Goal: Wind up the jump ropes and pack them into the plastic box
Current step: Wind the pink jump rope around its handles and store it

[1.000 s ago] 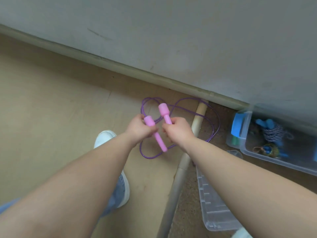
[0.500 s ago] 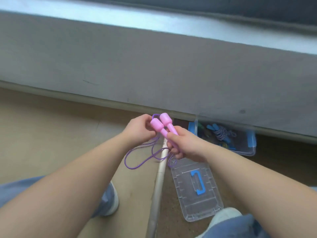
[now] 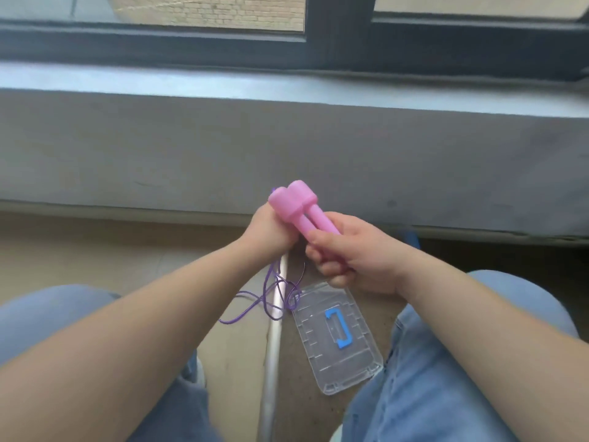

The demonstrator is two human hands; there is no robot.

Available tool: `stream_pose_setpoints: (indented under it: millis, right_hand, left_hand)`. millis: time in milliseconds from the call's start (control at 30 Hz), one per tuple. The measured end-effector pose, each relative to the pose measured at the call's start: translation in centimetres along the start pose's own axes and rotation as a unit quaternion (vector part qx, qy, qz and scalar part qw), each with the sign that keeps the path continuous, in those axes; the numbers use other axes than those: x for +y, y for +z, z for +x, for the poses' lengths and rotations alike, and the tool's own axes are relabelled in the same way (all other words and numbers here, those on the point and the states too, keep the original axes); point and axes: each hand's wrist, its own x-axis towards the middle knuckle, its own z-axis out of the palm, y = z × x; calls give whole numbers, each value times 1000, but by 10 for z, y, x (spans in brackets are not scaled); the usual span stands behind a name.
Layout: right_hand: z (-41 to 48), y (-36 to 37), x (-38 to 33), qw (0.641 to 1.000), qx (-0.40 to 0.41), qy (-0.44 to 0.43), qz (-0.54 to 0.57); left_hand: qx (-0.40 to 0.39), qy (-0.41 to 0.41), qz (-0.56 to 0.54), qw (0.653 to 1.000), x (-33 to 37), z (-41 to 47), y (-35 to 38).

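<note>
We are clamping the two pink handles side by side in our right hand, caps pointing up and away, left hand closed just beside them at the caps, while the purple cord is hanging slack below toward the floor.

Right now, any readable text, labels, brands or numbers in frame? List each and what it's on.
None readable.
Pink handles: plain, no print visible.
Clear lid: moulded ridges and a blue latch only, no lettering.
Brick wall through the window: no sign or writing to be seen.
Jeans, ledge: no tags or marks visible.
</note>
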Motion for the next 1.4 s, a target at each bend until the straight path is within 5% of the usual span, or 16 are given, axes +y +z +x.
stream_pose_setpoints:
  millis: [100, 200, 367, 600, 733, 867, 1000, 1200, 1267, 1400]
  right_hand:
    - [6, -2, 5, 982, 133, -72, -109]
    - [9, -14, 2, 877, 231, -109, -408]
    - [9, -14, 9, 776, 203, -59, -594]
    - [19, -3, 9, 716, 116, -7, -688]
    - [16, 9, 7, 749, -11, -25, -662]
    - [8, 16, -2, 822, -47, -69, -563]
    - [6, 18, 2, 881, -37, -96, -462]
    - [15, 9, 8, 927, 72, -144, -339]
    - [17, 7, 9, 921, 120, -141, -343]
    - [30, -7, 10, 891, 271, -146, -334]
  left_hand:
    - [-39, 27, 71, 996, 10, -13, 8]
    - [-96, 70, 238, 964, 15, -27, 7]
    - [-121, 252, 448, 849, 13, -33, -20]
    - [-50, 391, 461, 795, 2, -17, -40]
    - [-38, 402, 380, 832, -2, -12, -52]
    - [-137, 232, 171, 948, -4, -12, -61]
    - [-174, 98, -27, 979, -9, -15, -52]
    - [-112, 17, -243, 963, -29, -6, -33]
    - [-92, 80, -207, 971, -36, -10, -30]
    - [-80, 2, -131, 988, -32, -21, -17]
